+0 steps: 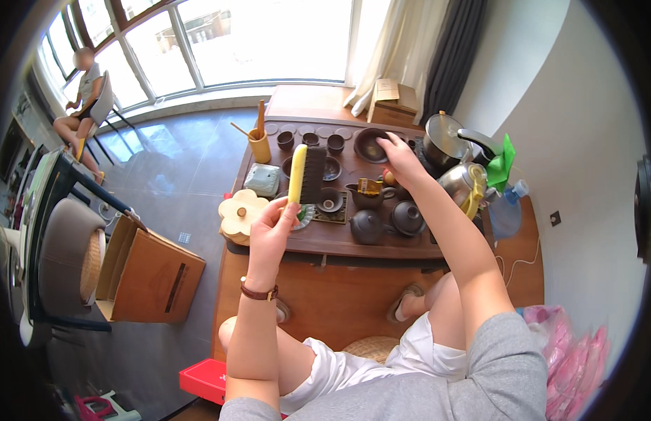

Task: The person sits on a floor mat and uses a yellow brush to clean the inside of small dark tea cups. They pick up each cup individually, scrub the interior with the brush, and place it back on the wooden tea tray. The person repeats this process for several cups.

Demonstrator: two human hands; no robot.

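My left hand [275, 221] grips the end of a yellow-handled brush [297, 173] with dark bristles, held upright over the near left part of a dark wooden tea table [336, 247]. At the table's far right, my right hand [402, 158] holds the rim of a dark bowl [371, 146]. Small dark teacups [285, 140] stand in a row along the far side. Between my hands are a dark cup on a saucer [330, 200] and a dark spouted pitcher [366, 197] with a gold packet on it. Nearer me sit a dark teapot [366, 227] and a lidded dark pot [408, 218].
A flower-shaped wooden box [242, 213], a pale green lidded box [262, 180] and a bamboo tool holder [259, 146] stand at the left. A steel pot [444, 139] and kettle [461, 184] stand right. An open cardboard box [154, 279] is on the floor; a person sits by the window.
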